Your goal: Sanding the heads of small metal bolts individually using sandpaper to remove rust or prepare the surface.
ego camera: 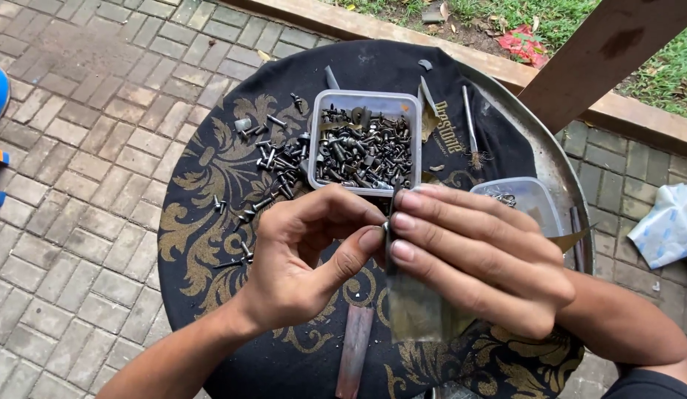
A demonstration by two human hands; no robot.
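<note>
Fingers of the left hand and right hand pinch a thin dark metal strip together above the near edge of the black gold-patterned cloth, just before the clear plastic box of dark screws.

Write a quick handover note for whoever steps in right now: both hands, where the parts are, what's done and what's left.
Left hand: thumb and forefinger pinch at a small fastener, mostly hidden.
Right hand: flat fingers hold a thin metal strip upright.
Parts: clear tub of screws on the black patterned cloth; loose screws left of it.
Done: fastener at the strip's top edge.
Left: whether it is seated cannot be told.
</note>
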